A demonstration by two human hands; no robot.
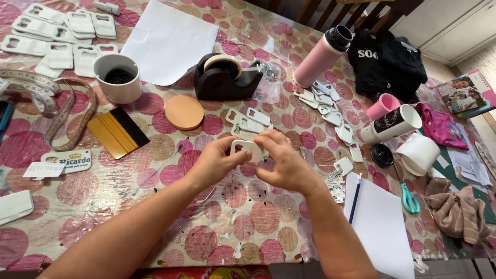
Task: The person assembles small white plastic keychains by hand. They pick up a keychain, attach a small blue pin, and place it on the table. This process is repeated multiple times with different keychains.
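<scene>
Over the middle of the table (77, 206), with its pink-spotted cloth, both hands are closed on one small white plastic tag (247, 148), held just above the cloth: the left hand (216, 161) pinches its left edge and the right hand (285, 163) curls round its right side, fingers folded over it so that most of the piece is hidden. From where I stand I cannot tell what the fingers are doing to it. Judging by how things lie, the work looks part way through. At the far left a neat stack of white tags (62, 36) lies in rows, which I take for finished ones, while a loose scatter of tags (330, 111) runs from just beyond the hands out to the right, toward the pink bottle (321, 57), and these seem to be waiting. So a good share looks done, with a fair number left. Just beyond the hands stands a black tape dispenser (225, 77), with an orange round disc (184, 112) beside it. To the left lie a gold and black scraper (116, 133) and a measuring tape (51, 101); a white cup (118, 77) stands behind those.
</scene>
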